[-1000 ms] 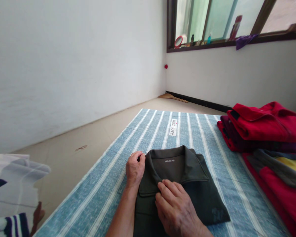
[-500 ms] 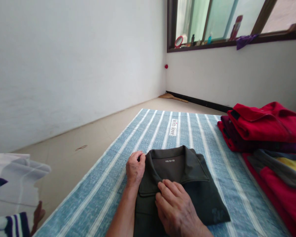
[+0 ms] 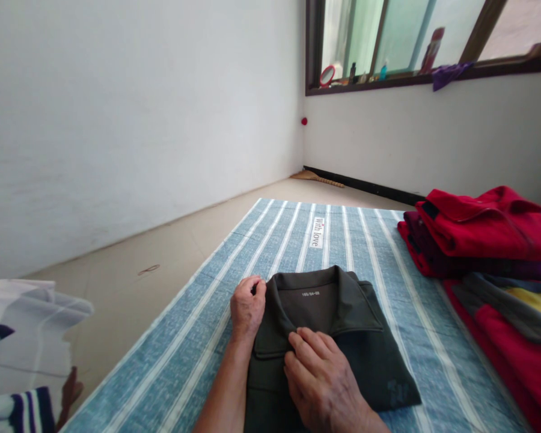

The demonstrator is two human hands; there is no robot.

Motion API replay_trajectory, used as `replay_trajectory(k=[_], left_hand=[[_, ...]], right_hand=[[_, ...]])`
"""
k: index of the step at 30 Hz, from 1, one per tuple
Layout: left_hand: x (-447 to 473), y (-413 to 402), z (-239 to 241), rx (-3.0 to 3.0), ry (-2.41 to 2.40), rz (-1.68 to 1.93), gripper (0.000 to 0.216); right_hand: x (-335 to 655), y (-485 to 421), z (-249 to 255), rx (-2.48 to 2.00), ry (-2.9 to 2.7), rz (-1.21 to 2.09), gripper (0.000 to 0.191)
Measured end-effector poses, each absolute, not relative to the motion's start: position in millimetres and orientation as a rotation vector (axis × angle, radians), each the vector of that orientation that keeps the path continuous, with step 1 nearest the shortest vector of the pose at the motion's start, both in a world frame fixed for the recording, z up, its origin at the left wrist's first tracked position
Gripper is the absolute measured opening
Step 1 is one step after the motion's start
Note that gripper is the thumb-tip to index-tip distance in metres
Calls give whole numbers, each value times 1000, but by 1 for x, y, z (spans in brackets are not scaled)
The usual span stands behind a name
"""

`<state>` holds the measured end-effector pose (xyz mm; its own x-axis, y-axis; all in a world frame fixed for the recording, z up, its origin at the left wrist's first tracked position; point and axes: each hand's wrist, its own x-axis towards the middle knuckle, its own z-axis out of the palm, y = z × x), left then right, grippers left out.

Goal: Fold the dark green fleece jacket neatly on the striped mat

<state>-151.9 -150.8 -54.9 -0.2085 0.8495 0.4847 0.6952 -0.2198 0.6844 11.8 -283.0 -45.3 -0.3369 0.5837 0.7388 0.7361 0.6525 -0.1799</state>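
Observation:
A dark green collared shirt point(image 3: 365, 355) lies folded on the striped blue cloth, its collar spread at the top and size print showing inside the neck. My left hand point(image 3: 247, 304) is closed at the shirt's upper left edge, beside the collar; its fingertips are hidden. Over the front, just below the neck opening, my right hand point(image 3: 318, 376) has its fingers bent and pinched on the fabric at the collar's lower point. The shirt's bottom part runs out of view.
Folded red and purple clothes point(image 3: 491, 231) are stacked at the right, near a red, grey and yellow garment point(image 3: 514, 307). The blue-and-white striped cloth point(image 3: 234, 264) covers the surface. White clothing point(image 3: 31, 331) hangs at the left edge. A wooden-handled broom point(image 3: 318, 177) lies in the corner.

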Motion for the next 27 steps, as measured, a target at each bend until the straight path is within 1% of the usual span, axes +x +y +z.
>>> replay_trajectory(k=[21, 27], left_hand=[[-152, -150, -56, 1870, 1845, 1406, 28], [-152, -150, -56, 1880, 1842, 1414, 26]], right_hand=[[12, -284, -45, -1027, -2047, -231, 19], [12, -284, -44, -1030, -2045, -230, 19]])
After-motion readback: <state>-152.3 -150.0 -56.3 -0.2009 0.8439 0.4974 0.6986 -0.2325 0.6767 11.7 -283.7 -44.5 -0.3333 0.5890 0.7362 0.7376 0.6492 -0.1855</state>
